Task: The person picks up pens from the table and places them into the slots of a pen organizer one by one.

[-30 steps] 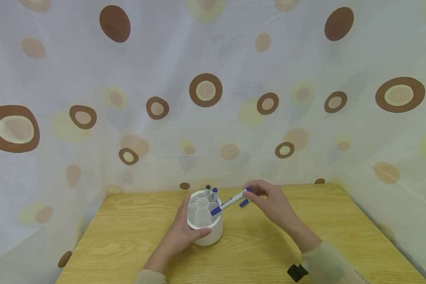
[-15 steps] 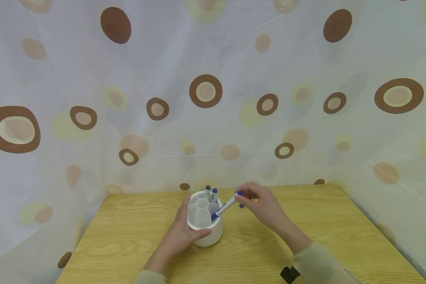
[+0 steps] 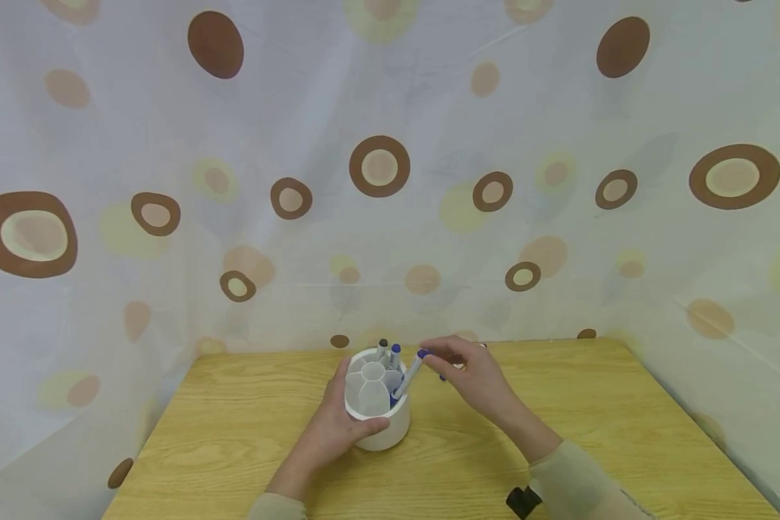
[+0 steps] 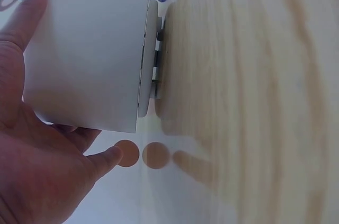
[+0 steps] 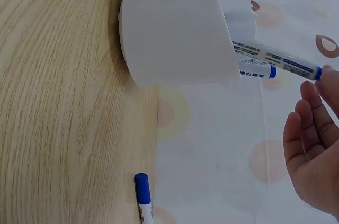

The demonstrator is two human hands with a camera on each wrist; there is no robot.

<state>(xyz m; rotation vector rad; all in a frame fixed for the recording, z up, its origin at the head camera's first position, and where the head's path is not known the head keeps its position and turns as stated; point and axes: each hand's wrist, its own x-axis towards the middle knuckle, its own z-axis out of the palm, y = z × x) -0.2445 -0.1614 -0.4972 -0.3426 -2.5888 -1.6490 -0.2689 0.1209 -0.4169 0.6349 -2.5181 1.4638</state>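
Note:
A white round pen holder [image 3: 393, 433] with several compartments stands on the wooden table. My left hand [image 3: 330, 426] grips it from the left, its thumb across the near side. My right hand [image 3: 473, 374] pinches a whiteboard marker [image 3: 409, 375] by its upper blue end. That marker slants to the right, its blue-capped lower end inside a compartment at the holder's right side. Behind it, a black-ended marker [image 3: 382, 349] and a blue-ended marker [image 3: 395, 355] stand in the holder. In the right wrist view, the held marker [image 5: 280, 61] angles out of the holder's mouth.
Another blue-capped marker [image 5: 142, 195] lies on the table, mostly hidden behind my right hand in the head view. A pale curtain [image 3: 377, 238] with brown and yellow spots encloses the table [image 3: 234, 412] at the back and sides.
My right hand has moved left with the marker, which has become steeper, and its lower end has gone down into the compartment. My left hand stays on the pen holder.

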